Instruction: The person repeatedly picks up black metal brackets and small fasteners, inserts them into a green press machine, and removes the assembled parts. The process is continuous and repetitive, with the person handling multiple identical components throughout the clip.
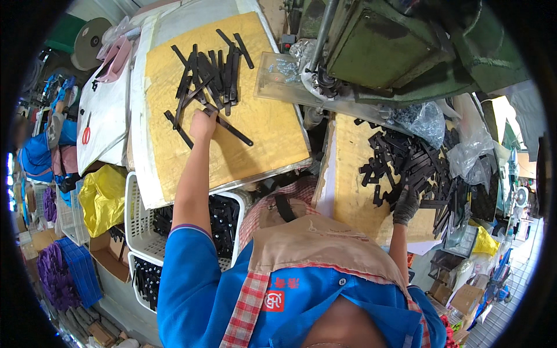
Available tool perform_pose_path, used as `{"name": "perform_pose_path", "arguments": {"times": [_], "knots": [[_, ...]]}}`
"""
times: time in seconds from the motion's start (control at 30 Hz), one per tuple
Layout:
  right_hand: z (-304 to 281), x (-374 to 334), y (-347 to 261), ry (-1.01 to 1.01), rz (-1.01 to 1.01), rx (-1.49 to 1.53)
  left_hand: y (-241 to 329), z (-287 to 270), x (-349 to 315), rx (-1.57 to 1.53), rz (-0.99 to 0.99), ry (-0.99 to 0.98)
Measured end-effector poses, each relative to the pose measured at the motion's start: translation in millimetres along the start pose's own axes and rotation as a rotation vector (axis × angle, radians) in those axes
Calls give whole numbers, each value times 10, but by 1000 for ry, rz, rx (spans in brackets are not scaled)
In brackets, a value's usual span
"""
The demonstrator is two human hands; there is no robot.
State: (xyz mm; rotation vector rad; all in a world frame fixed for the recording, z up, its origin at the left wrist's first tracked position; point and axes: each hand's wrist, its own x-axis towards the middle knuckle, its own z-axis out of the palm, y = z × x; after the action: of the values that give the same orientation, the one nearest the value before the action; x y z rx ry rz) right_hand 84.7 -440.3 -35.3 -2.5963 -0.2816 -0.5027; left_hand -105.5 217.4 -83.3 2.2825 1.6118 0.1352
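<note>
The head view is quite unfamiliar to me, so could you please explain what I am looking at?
There is no robot here: a person works by hand, seen from above by a head-worn fisheye camera, which bends straight edges. The bare left hand is at a black strip on the left yellow board, where more strips lie. The right hand, in a dark glove, is at a heap of black pieces on the right yellow board. Whether either hand grips anything is hard to tell. A green machine stands beyond.

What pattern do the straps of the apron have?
The straps are checked in red and white; the head view shows them best.
</note>
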Motion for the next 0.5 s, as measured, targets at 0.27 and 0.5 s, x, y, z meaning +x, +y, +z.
{"name": "perform_pose_path", "arguments": {"times": [0.27, 0.5], "knots": [[16, 93, -1504, -108, -179, 413, -236, 169, 92, -66, 122, -70], [319, 63, -2168, -289, -282, 702, -136, 54, -229, -229, 258, 47]]}}
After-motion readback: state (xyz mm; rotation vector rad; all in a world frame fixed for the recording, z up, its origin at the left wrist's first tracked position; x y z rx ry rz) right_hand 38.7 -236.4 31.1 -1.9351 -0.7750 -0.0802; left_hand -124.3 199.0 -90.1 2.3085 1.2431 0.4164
